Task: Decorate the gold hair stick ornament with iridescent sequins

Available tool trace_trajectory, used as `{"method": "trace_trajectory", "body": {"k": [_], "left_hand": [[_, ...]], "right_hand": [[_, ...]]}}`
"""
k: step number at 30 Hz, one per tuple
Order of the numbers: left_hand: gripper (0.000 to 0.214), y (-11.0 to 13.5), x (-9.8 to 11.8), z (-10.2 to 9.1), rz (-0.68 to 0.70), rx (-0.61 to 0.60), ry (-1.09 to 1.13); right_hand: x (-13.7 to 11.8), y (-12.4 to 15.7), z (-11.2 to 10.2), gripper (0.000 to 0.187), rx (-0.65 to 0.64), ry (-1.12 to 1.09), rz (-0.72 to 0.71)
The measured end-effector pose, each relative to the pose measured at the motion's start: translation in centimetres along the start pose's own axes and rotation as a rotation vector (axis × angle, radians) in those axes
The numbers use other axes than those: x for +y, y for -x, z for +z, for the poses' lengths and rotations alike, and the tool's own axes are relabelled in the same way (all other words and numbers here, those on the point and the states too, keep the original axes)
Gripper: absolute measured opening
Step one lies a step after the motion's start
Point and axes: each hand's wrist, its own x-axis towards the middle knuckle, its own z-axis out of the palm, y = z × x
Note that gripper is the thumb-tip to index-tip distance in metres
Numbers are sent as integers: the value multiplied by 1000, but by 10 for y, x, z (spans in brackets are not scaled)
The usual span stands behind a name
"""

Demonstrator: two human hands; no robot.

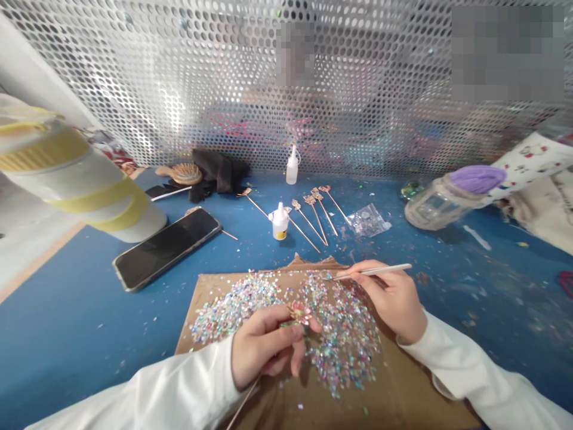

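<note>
A mesh screen [215,65] stands behind the cardboard [398,391], which lies on a blue table [58,322]. Left of the cardboard and beyond it is a tumbler [85,179], with a phone [168,248] nearer; a jar [436,203] with a purple top lies beyond it to the right. Over the cardboard, the left hand [268,340] has thumb and fingers closed on a flower pin [301,312], its bloom above the middle. The right hand [394,295], at the cardboard's far right, pinches a pale pen [380,270]; whether its tip touches anything, I cannot tell. More pins [310,199] and a glue bottle [280,224] sit beyond the cardboard. Tiny gems [344,340] cover much of it.
</note>
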Motion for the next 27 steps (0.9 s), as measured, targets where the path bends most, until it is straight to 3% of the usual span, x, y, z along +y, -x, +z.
{"method": "trace_trajectory", "body": {"k": [13,20,27], "left_hand": [[38,-1,0,1,5,13,-3],[43,-4,-1,3,52,26,-22],[34,-5,0,2,122,-30,-44]], "right_hand": [[-2,-1,-3,15,41,-46,52],[-30,3,-13,9,28,-263,99],[-49,-1,-3,10,-39,-313,62]]}}
